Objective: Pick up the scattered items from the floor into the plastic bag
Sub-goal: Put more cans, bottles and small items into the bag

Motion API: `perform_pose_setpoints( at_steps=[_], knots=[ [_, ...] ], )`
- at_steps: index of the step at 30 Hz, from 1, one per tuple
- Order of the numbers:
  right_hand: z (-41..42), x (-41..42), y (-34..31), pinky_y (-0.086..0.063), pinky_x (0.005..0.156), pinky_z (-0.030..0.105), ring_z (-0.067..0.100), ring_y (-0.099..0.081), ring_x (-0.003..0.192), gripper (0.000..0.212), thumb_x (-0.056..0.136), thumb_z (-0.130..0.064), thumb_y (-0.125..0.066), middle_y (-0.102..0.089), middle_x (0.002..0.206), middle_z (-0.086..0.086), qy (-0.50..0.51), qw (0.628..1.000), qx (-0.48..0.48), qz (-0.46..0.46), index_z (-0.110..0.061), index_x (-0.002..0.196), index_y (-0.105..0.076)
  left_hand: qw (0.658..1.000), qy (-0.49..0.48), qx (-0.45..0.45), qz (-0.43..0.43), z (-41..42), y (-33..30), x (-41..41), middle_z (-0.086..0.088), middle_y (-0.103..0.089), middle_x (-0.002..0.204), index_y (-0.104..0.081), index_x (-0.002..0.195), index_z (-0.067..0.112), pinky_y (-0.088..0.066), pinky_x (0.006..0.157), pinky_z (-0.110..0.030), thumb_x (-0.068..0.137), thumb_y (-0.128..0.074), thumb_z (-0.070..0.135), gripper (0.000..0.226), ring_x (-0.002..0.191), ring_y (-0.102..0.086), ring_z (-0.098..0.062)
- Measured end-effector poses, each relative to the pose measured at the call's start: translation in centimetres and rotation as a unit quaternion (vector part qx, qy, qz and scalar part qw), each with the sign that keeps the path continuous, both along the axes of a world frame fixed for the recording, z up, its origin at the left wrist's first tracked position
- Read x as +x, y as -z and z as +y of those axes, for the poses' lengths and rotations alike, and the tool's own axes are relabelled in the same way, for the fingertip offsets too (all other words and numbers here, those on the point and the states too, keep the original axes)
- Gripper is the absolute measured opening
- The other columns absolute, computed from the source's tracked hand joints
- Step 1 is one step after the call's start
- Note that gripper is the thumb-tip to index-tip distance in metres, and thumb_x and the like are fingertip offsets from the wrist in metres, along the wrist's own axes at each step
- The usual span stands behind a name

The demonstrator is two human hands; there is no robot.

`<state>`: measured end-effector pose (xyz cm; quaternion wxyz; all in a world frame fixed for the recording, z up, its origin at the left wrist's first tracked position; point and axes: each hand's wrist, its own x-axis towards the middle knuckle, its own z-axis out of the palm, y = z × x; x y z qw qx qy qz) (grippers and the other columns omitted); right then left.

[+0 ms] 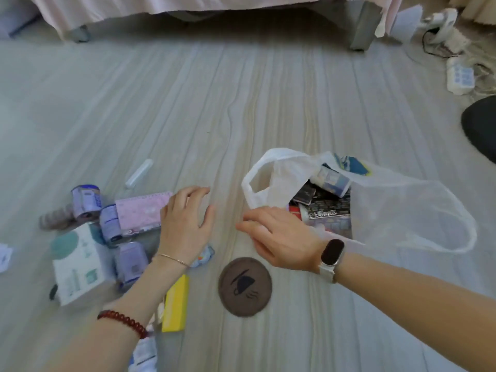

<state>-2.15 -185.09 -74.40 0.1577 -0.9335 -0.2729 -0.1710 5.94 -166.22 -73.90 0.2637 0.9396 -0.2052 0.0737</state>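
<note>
A white plastic bag lies open on the floor at right, with several dark boxes and a small bottle inside. My right hand rests at the bag's near rim, fingers spread, holding nothing that I can see. My left hand hovers open just right of a pink packet. Around it lie several purple bottles, a white box, a yellow box, a clear tube and a round brown coaster.
A bed with a pink cover and grey legs stands at the back. A power strip with cables and a white device lie at the far right, beside a dark round object. Bare wood-grain floor spans the middle.
</note>
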Motion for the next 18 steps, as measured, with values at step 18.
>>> perform_pose_setpoints(
  at_steps=[18],
  knots=[
    [4.6,-2.6,8.1,-0.042,0.077,0.037,0.028,-0.052,0.101,0.024,0.095,-0.025,-0.042,-0.049,0.116,0.009,0.182,0.899,-0.047,0.395,-0.010,0.114,-0.048,0.969,-0.102,0.086,0.208,6.5,8.7,-7.1,-0.016,-0.052,0.124,-0.035,0.138,0.014,-0.040,0.085,-0.041,0.082,-0.055,0.033,0.063,0.109,-0.052,-0.036]
  ],
)
